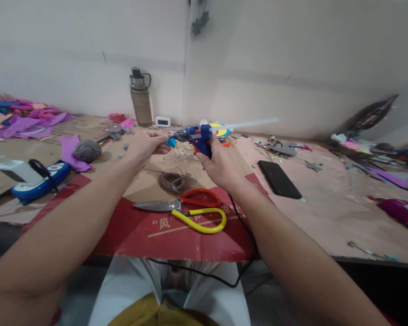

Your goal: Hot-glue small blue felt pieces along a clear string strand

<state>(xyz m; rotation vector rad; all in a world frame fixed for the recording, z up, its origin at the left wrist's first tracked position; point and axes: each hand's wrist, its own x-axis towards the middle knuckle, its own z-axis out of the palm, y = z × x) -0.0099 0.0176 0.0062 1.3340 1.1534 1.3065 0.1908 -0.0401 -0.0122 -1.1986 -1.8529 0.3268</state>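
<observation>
My right hand [221,160] is wrapped round the handle of a blue glue gun [201,133], whose nozzle points left. A long clear glue stick [248,123] juts out of its back end to the right. My left hand [148,147] pinches a small bright blue piece [171,142], perhaps paper, right at the nozzle; whether the two touch I cannot tell. Below the hands a coil of grey-brown cord [174,181] lies on the cardboard. Closer to me rest scissors [182,207] with one red and one yellow handle.
A water bottle [141,100] and a small white clock [162,122] stand by the wall. On the left are grey yarn [87,151], purple scraps [37,124] and a blue power strip [41,181]. A black phone [279,179] lies right. The gun's black cable [236,210] hangs over the table edge.
</observation>
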